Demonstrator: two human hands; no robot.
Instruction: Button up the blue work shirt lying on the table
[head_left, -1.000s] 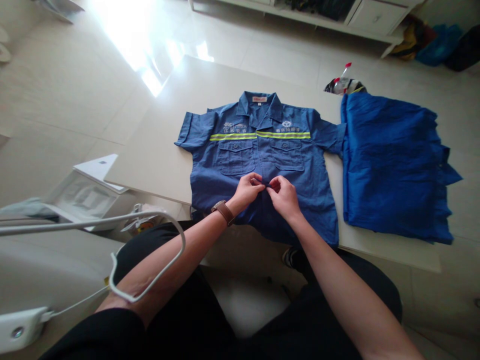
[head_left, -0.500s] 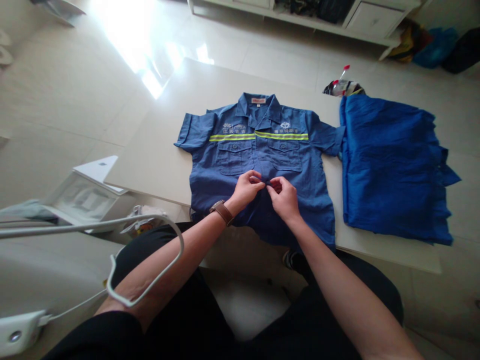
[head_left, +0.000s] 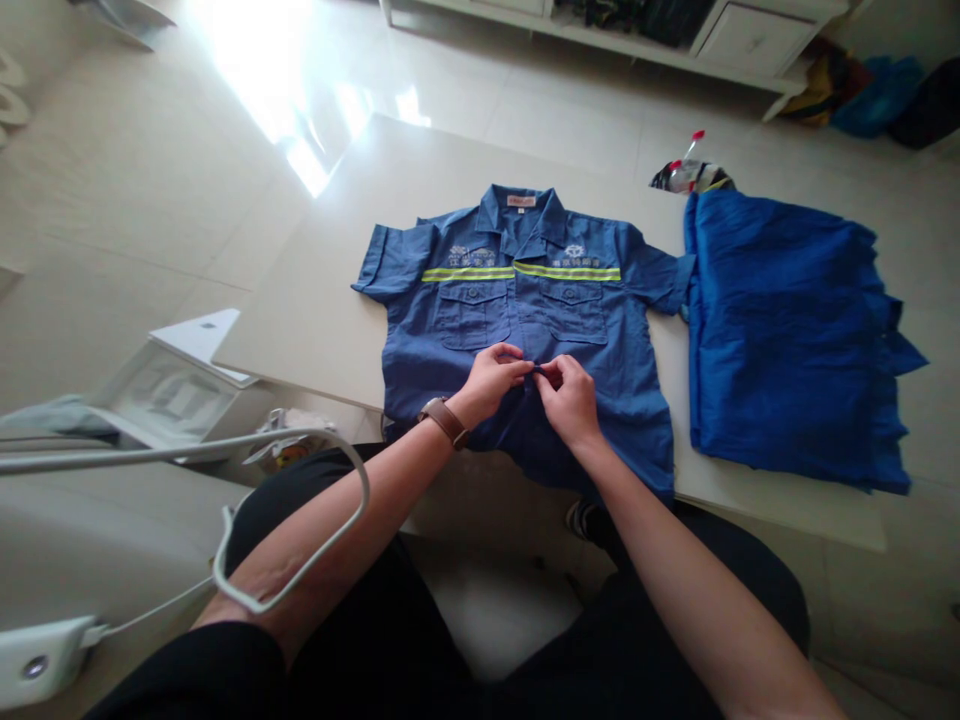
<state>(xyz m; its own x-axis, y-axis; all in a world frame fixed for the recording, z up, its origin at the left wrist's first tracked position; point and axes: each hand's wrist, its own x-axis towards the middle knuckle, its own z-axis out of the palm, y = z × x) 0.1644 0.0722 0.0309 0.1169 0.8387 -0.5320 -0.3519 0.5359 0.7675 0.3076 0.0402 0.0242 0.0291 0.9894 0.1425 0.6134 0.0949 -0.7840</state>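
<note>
Narrow pinch: left hand (head_left: 489,385) and right hand (head_left: 570,402) close on the front of a blue short-sleeved work shirt (head_left: 517,330)

Both hands grip narrowly, thumbs and fingertips meeting at the shirt's centre front, just below the chest pockets. They hold the fabric edges of the front opening; whether a button lies between the fingers is too small to tell. A brown leather wristwatch (head_left: 444,421) circles the left wrist, and a thin white cable (head_left: 352,520) loops across the left forearm.

The shirt lies face up and spread flat at the middle of a pale rectangular table (head_left: 315,310), collar toward the far edge, hem drooping over the near edge. A yellow-green reflective stripe (head_left: 517,271) crosses its chest above two flapped pockets.

Toward the table's right end, just beside the shirt's sleeve, lies a rumpled, folded bright blue cloth garment (head_left: 787,340). Just beyond that garment's far end, near the table's far edge, lies a clear plastic bottle with a red cap (head_left: 686,177). Black trousers (head_left: 300,500) cover the person's lap below the near edge.
</note>
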